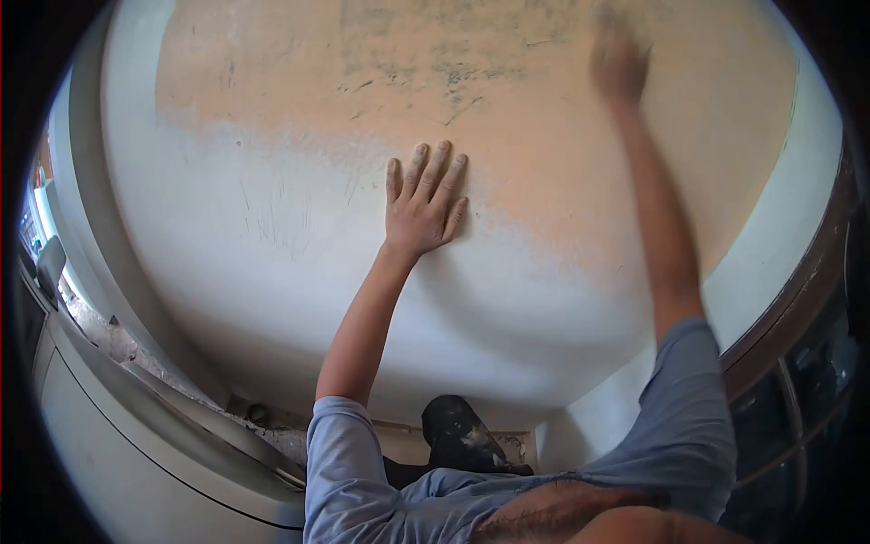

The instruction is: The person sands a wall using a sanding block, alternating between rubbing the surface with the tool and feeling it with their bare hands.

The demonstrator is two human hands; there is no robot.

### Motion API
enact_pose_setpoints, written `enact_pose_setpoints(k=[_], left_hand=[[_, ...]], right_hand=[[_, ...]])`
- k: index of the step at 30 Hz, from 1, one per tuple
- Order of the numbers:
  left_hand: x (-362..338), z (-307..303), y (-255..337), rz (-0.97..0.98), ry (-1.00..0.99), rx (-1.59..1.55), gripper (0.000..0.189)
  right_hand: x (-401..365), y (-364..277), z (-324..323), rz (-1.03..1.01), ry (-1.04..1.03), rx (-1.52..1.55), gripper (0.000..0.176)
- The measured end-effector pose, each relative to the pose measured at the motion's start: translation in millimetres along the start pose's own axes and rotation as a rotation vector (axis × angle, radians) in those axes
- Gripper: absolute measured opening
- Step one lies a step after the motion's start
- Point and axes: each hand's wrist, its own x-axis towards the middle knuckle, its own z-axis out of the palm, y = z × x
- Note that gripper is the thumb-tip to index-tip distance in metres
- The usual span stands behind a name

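Left hand (423,207) on wall (272,218), right hand (622,65) blurred

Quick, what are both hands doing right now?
Left hand: open, flat on the wall.
Right hand: too blurred to tell if it's open or holding anything.

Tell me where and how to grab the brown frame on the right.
I'd take the brown frame just above the right sleeve, right hand coming from the near side, fingers wrapped across its width. It's a long, narrow strip bordering the wall. Can't tell how far it stands proud, so the hold may be shallow.
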Motion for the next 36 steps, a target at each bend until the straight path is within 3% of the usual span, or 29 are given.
enact_pose_setpoints(k=[2, 3, 5, 6, 7, 9, 10, 11, 13, 15, 18, 21, 23, 26, 29, 30, 32, 34, 36], left_hand=[[-0.8, 0.0, -2.2, 0.007, -0.017, 0.0, 0.053], [-1.1, -1.7, -4.2, 0.006, -0.008, 0.009, 0.053], [-2.4, -5.4, -6.1, -0.009, -0.056, 0.006, 0.052], [-3.6, -4.7, -6.6, -0.011, -0.027, 0.008, 0.052], [-5.7, -3.1, -8.8, -0.009, -0.023, 0.023, 0.052], [-7.3, -7.5, -12.7, -0.024, -0.01, 0.046, 0.052], [-6.9, -10.5, -12.8, -0.027, -0.042, 0.015, 0.053], [-5.8, -12.5, -12.8, -0.038, -0.075, -0.009, 0.054], [-7.9, -13.9, -17.1, -0.034, -0.097, 0.021, 0.056], [-6.2, -9.8, -12.8, -0.024, -0.097, 0.049, 0.055], [-7.6, -4.5, -10.7, -0.026, -0.058, 0.065, 0.053], [-7.6, -6.8, -9.2, -0.038, -0.063, 0.044, 0.053], [-5.9, -9.4, -7.8, -0.043, -0.077, 0.062, 0.054], [-9.0, -8.2, -5.3, -0.042, -0.077, 0.074, 0.054], [-6.3, -4.8, -5.6, -0.025, -0.048, 0.092, 0.054], [-6.2, -5.0, -5.0, -0.018, -0.051, 0.105, 0.055], [-6.3, -4.7, -4.9, -0.001, -0.051, 0.124, 0.055], [-6.7, -1.7, -5.0, -0.004, -0.037, 0.128, 0.053], [-6.6, 2.2, -8.6, 0.001, -0.069, 0.093, 0.052]], right_hand=[[97.2, 1.8, -43.8, 0.277, 0.147, 0.279, 0.043], [101.2, 15.4, -34.2, 0.273, 0.156, 0.287, 0.043], [98.0, 53.8, 1.0, 0.106, 0.075, 0.01, 0.033], [58.2, 47.9, -8.0, 0.066, -0.022, -0.015, 0.036], [5.4, 45.6, -4.2, -0.188, 0.265, -0.013, 0.048], [-133.9, 14.6, -23.4, -0.125, -0.042, -0.018, 0.053], [-209.6, 9.1, -33.4, -0.323, -0.073, 0.036, 0.05], [-258.3, 2.7, -53.1, -0.397, -0.167, 0.204, 0.046], [-269.5, 29.3, -61.2, -0.548, -0.238, 0.263, 0.043], [-210.7, 59.3, -54.7, -0.4, -0.159, 0.187, 0.042], [-98.5, 99.2, -37.5, -0.01, 0.14, 0.191, 0.044], [-100.3, 94.1, -38.5, 0.033, 0.114, 0.121, 0.045], [-188.5, 70.9, -41.5, 0.048, 0.04, 0.129, 0.046], [-353.6, 41.8, -64.1, -0.165, -0.168, 0.225, 0.038], [-336.0, 84.9, -63.4, -0.32, -0.181, 0.326, 0.036], [-303.4, 111.0, -51.9, -0.301, -0.13, 0.193, 0.039], [-208.2, 152.4, -43.8, -0.065, 0.03, 0.131, 0.044], [-145.1, 193.9, -36.8, 0.016, 0.138, 0.194, 0.046], [-161.0, 203.4, -40.1, 0.062, 0.111, 0.174, 0.047]])
